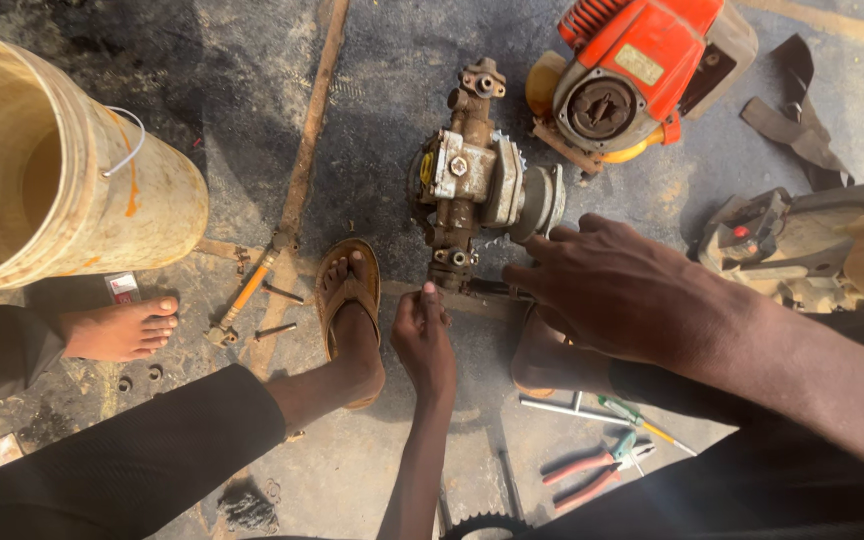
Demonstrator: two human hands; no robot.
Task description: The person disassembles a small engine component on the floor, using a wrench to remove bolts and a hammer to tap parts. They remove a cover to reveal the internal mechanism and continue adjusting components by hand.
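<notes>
Pump assembly [477,175] lies on concrete floor [372,100], beside orange engine [642,70]. Left hand [424,335] closed near lower fitting, apparently pinching small part. Right hand [617,290] open, fingertips bracing flange. Keep body steady; apply force squarely.

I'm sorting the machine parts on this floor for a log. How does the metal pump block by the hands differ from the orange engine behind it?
The pump block is bare, grimy grey and brassy metal with exposed bolts and fittings; the orange engine wears a bright orange plastic cover with a round dark opening showing. The right hand touches the pump block and the left hand reaches its lower end; no hand touches the engine. Both rest on the stained concrete floor.
</notes>
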